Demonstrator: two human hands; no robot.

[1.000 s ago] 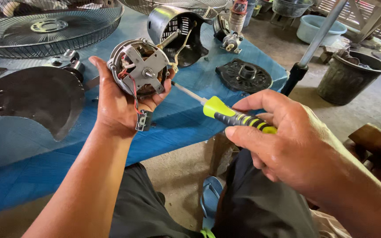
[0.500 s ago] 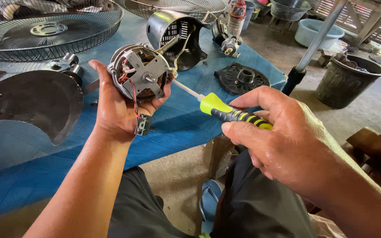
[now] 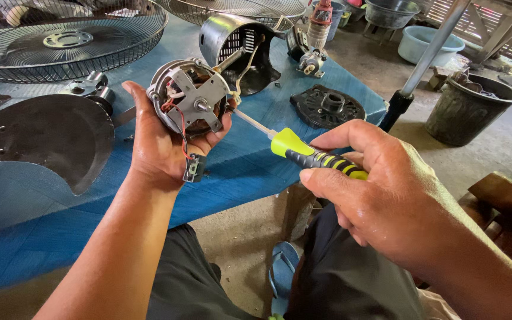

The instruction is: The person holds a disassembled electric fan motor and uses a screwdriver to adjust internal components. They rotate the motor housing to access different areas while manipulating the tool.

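Your left hand [image 3: 161, 142] cups fan motor [image 3: 194, 101] above blue table [image 3: 42, 195]. Right hand [image 3: 380, 189], fist closed on screwdriver [image 3: 306, 154], has crept closer; tip at motor's 4 o'clock, probably seated on screw.

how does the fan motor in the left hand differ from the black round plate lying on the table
The fan motor is held up off the table in the left hand; the black round plate lies flat on the blue table, untouched. The motor is silvery metal with exposed copper windings and red wires; the plate is plain black. The screwdriver in the right hand points at the motor, not the plate. Both are round with a central hub.
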